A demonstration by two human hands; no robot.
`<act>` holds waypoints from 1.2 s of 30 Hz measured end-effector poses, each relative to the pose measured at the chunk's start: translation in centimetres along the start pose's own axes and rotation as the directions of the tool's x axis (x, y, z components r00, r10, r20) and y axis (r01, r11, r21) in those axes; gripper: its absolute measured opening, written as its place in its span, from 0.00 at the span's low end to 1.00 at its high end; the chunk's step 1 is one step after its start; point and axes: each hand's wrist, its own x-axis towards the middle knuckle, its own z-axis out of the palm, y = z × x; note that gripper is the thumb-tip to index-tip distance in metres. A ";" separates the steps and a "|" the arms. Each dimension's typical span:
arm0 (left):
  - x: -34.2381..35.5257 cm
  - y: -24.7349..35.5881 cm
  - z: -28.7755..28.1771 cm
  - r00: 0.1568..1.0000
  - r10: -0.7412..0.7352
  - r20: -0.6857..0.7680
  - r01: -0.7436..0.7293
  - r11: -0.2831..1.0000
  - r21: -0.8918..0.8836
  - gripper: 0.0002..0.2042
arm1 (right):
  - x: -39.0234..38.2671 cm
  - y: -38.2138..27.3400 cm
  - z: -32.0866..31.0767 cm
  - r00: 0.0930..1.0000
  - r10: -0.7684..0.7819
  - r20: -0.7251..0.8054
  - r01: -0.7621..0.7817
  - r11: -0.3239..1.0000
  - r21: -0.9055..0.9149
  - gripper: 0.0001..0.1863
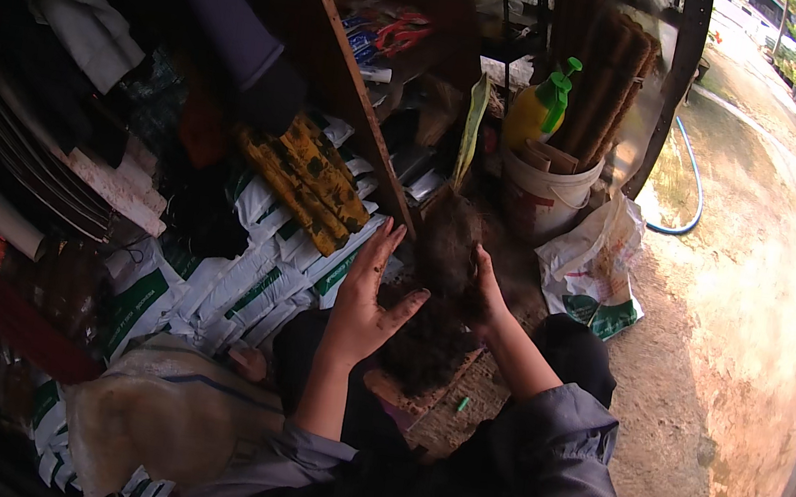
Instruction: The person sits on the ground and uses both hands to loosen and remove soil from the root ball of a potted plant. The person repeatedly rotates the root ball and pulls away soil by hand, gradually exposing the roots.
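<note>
In the middle of the view a plant with an upright variegated leaf (470,132) rises from a dark root ball of soil (446,245). My right hand (488,291) grips the right side of that root ball. My left hand (376,301) is open just left of it, fingers and thumb apart and dirt on them. Loose dark soil (420,352) lies below both hands, between my knees, with a small green object (463,403) on the ground beside it.
White-and-green packets (210,299) are stacked at left, under yellow rolls (306,186), near a cloth sack (168,389). Behind stand a wooden board (363,93) and a white bucket (545,203) with a yellow sprayer (532,110). At right are a crumpled bag (593,259) and a blue hose (695,192).
</note>
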 end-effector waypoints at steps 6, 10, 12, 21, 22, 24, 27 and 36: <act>0.6 0.8 2.3 0.977 0.195 0.086 -0.213 0.892 0.400 0.48 | -1.4 -2.6 1.1 0.993 -0.064 0.104 0.069 0.996 -0.051 0.34; 1.6 0.8 3.0 0.960 0.250 0.122 -0.278 0.853 0.442 0.49 | -1.8 -2.9 1.5 0.984 -0.148 0.094 0.150 0.988 -0.017 0.34; 2.1 0.8 3.2 0.958 0.246 0.147 -0.286 0.821 0.494 0.48 | -1.7 -3.2 1.2 0.985 -0.145 0.093 0.148 0.988 -0.035 0.35; 3.8 1.1 4.9 0.932 0.361 0.037 -0.339 0.829 0.444 0.43 | -1.1 -3.4 0.1 0.966 -0.174 0.192 0.175 0.984 0.013 0.36; 3.8 1.1 4.9 0.928 0.371 0.019 -0.341 0.831 0.440 0.42 | -1.1 -3.2 0.1 0.966 -0.167 0.197 0.168 0.986 0.013 0.37; 3.4 1.0 5.1 0.923 0.383 -0.025 -0.348 0.863 0.367 0.38 | -1.2 -3.0 0.1 0.966 -0.156 0.205 0.157 0.988 0.009 0.38; 3.6 0.7 5.5 0.917 0.395 -0.060 -0.361 0.884 0.297 0.36 | -1.0 -2.6 0.4 0.942 -0.220 0.252 0.225 0.974 0.009 0.39; 3.6 2.2 4.5 0.947 0.321 0.006 -0.301 0.882 0.362 0.39 | -1.1 -3.0 0.2 0.927 -0.276 0.255 0.303 0.950 -0.073 0.36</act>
